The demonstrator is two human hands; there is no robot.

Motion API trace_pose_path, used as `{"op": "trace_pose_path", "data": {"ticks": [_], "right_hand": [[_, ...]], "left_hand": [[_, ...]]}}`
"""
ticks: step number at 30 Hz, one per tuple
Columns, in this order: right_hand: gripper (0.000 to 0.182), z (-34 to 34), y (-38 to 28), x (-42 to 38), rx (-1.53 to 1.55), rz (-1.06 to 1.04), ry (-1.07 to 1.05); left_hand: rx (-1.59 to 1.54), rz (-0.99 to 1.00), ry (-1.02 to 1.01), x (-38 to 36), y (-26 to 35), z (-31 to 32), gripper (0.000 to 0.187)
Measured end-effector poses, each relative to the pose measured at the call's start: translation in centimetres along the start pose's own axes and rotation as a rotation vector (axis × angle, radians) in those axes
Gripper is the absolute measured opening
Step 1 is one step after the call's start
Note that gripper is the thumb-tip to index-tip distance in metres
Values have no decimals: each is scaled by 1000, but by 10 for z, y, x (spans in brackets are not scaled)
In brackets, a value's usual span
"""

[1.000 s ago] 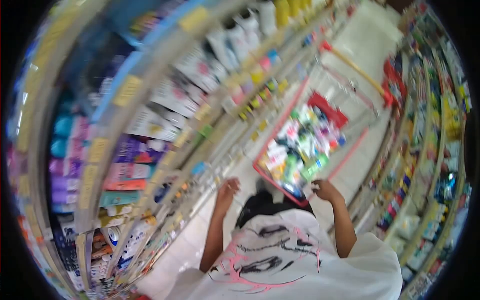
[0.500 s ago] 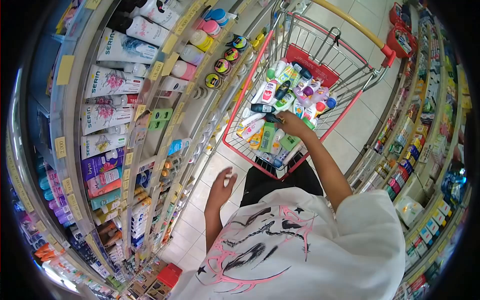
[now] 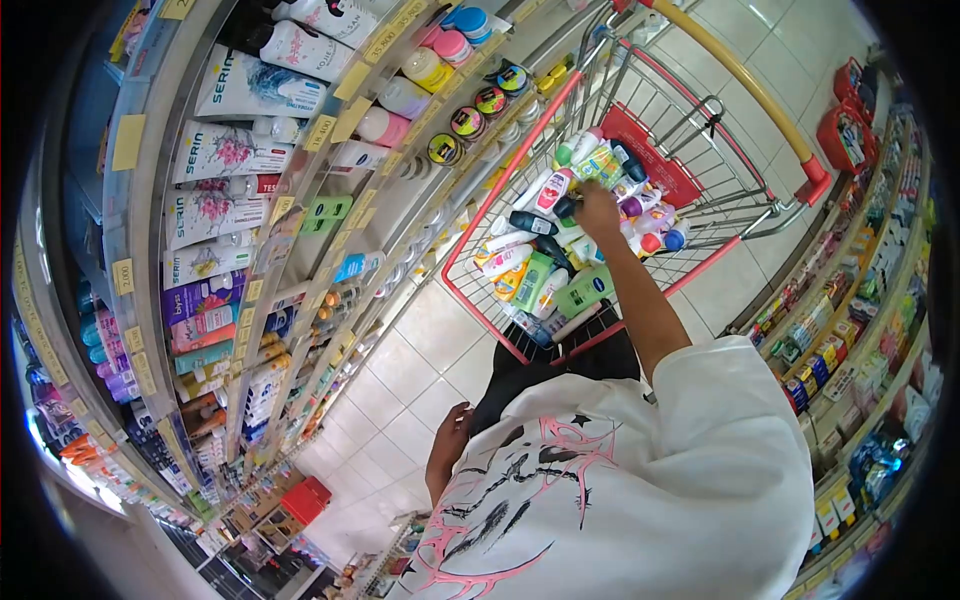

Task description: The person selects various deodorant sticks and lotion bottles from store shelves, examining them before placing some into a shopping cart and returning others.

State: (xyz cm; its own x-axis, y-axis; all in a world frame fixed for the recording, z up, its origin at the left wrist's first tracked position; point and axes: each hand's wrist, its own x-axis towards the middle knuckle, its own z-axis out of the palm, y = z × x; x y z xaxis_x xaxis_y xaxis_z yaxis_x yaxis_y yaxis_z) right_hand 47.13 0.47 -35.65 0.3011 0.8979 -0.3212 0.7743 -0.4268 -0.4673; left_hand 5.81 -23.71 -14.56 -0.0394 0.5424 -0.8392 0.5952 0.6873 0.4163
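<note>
My right hand (image 3: 597, 212) reaches into the shopping cart (image 3: 487, 312) over a heap of toiletries, its fingers pointing down and mostly hidden from above. Right at the fingertips lies a dark bottle (image 3: 566, 207); I cannot tell whether the hand grips it. Around it are a white-and-pink bottle (image 3: 552, 190), a dark roll-on deodorant (image 3: 530, 222) and a green bottle (image 3: 583, 291). My left hand (image 3: 452, 430) hangs low beside my thigh, holding nothing, its fingers loosely bent and a little apart.
On my left, shelves carry white Serin tubes (image 3: 235, 152), round jars (image 3: 467, 122) and green packs (image 3: 326, 213). Red baskets (image 3: 846, 138) stand by the stocked shelves on the right. A yellow handle (image 3: 745, 78) crosses the cart's far end.
My right hand has moved farther up the heap, from the dark bottle near the middle to another one. My left hand has dropped lower, toward my thigh. The view has shifted slightly.
</note>
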Motion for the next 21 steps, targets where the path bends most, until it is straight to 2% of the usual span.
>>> {"op": "trace_pose_path", "data": {"ticks": [2,3,5,6,8,9,12,13,14,16,18,20,21], "right_hand": [[53,-14,9,9,-126,98,384],[56,-27,14,12,-163,127,480],[57,-37,35,22,-171,253,295],[57,-35,46,28,-170,245,286],[61,-35,64,38,-146,229,168],[57,-37,70,39,-70,264,103],[57,-38,72,41,-91,296,110],[58,-42,68,40,53,334,69],[58,-47,65,34,52,333,78],[58,-61,52,7,1168,298,-163],[54,-96,10,-42,1471,274,-244],[50,-125,-25,-85,1536,24,-267],[51,-143,-41,-103,1504,-31,-301]], "left_hand": [[20,53,56,-7,9,1,39],[18,-4,104,-13,22,1,39],[40,-6,169,-17,29,0,40],[67,10,222,-18,31,0,40],[58,25,224,-16,29,-2,41],[84,48,211,-13,30,-4,41],[161,113,206,-6,55,-1,41],[149,156,202,-5,64,0,40],[136,208,204,-1,75,0,39],[87,257,203,2,107,3,37],[38,300,205,5,138,6,36],[13,492,119,11,170,10,38],[10,508,124,13,186,13,38]]}}
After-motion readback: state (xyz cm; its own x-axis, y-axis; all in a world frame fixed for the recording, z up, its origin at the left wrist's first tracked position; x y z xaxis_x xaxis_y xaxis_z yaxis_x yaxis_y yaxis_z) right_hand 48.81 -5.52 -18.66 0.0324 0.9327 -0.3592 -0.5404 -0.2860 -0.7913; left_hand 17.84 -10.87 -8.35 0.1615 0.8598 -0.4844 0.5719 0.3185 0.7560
